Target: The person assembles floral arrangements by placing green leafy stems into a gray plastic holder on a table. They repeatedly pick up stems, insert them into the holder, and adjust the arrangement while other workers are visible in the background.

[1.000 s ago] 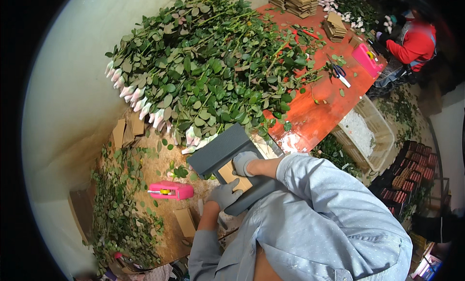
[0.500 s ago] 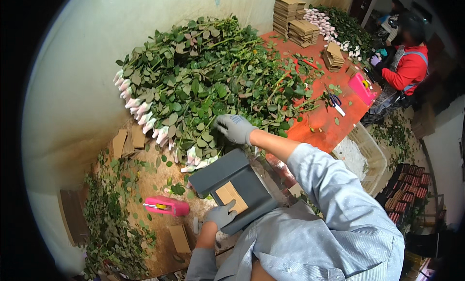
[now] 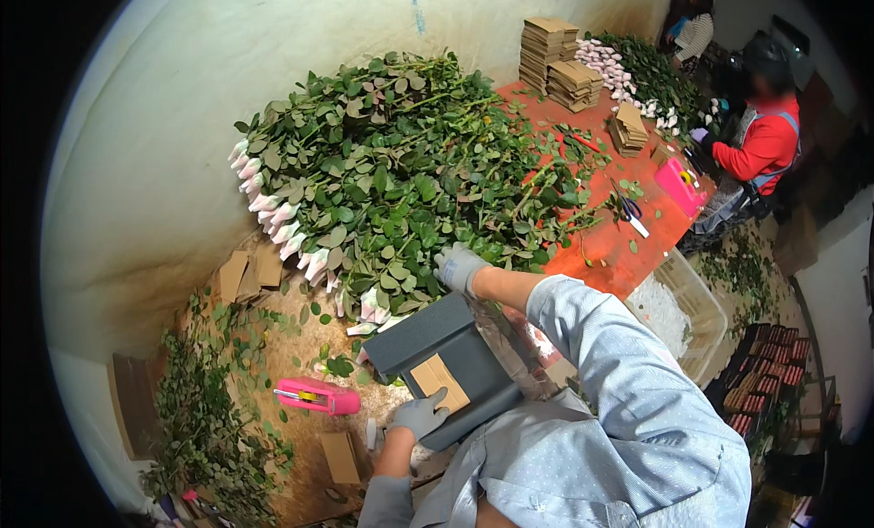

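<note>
Left hand: grey-gloved, at lower left edge of card, thumb laid on top; fingers partly bent, cannot tell if they pinch it or just press
Right hand: grey-gloved, at near edge of the stems, touching leaves; fingers partly curled, cannot tell if a stem is gripped
Card: small tan piece, lying flat on the form, under left thumb
Form: dark grey stepped block, tilted in view, close in front of the person's body
Stems: big leafy heap, beyond the form, partly over the red table
Heads: pale pink-white, wrapped, in a row along left side of the heap; a few more just beyond the form
Near dispenser: pink, yellow inside, left of the form, apart from it
Loose card: tan, folded, below near dispenser
Leaves: green scatter, far left of the brown worktop
Scissors: dark handles, pale lower part, on red table
Far dispenser: pink, right end of red table
Card stacks: tan, back of red table
Crate: pale plastic, white stuff inside, right of red table
Co-worker: red top, by far end of red table
</note>
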The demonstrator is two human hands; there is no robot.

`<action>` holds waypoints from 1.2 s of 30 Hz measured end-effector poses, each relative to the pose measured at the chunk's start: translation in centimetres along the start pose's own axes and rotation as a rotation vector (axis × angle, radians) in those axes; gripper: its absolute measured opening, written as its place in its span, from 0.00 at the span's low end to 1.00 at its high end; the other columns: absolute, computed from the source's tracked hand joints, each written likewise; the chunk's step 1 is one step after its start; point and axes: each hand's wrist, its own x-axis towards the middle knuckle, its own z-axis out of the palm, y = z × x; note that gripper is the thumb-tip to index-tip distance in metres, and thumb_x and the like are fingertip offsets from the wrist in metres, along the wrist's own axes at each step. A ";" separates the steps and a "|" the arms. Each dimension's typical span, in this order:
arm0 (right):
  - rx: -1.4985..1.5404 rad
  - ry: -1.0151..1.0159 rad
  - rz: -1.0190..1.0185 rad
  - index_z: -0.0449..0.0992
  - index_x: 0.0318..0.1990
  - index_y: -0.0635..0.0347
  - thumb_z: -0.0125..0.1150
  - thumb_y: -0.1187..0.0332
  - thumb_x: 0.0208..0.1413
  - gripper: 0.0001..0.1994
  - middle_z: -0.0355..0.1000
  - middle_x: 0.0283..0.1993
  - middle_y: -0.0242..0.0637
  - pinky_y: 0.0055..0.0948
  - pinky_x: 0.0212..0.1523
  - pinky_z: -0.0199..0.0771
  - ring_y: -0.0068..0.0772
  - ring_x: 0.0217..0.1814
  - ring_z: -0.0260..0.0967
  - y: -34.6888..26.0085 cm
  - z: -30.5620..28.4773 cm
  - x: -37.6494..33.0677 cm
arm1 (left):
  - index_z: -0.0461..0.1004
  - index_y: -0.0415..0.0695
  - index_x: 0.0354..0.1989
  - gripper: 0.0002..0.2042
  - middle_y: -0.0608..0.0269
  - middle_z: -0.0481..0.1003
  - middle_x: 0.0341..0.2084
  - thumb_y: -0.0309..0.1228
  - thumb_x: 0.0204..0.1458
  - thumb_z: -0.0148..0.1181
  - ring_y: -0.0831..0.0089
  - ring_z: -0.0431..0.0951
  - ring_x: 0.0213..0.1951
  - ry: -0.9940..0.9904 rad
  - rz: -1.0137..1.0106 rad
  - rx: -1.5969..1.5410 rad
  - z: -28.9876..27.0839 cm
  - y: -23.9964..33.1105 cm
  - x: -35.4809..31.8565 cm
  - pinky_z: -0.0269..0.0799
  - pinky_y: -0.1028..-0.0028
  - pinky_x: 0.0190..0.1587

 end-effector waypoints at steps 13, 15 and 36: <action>0.110 0.900 0.425 0.76 0.46 0.57 0.64 0.78 0.45 0.18 0.77 0.47 0.45 0.44 0.50 0.77 0.49 0.50 0.75 14.6 -14.8 -2.0 | 0.62 0.64 0.73 0.30 0.46 0.75 0.58 0.54 0.62 0.48 0.46 0.75 0.59 0.033 0.042 -0.029 1.0 -0.7 0.3 0.68 0.56 0.63; 0.154 1.156 0.386 0.76 0.51 0.56 0.61 0.80 0.48 0.20 0.76 0.46 0.45 0.45 0.47 0.76 0.50 0.46 0.74 16.1 -18.4 -3.6 | 0.62 0.64 0.73 0.30 0.47 0.75 0.59 0.54 0.62 0.48 0.46 0.75 0.59 0.020 0.037 -0.038 1.0 -0.8 0.2 0.69 0.56 0.63; -0.383 0.343 0.512 0.74 0.54 0.46 0.60 0.66 0.55 0.17 0.72 0.50 0.38 0.41 0.51 0.70 0.41 0.56 0.71 20.4 -9.3 -5.9 | 0.59 0.63 0.74 0.30 0.48 0.75 0.59 0.52 0.62 0.47 0.48 0.75 0.59 0.015 0.041 -0.015 1.0 -0.7 0.7 0.68 0.55 0.63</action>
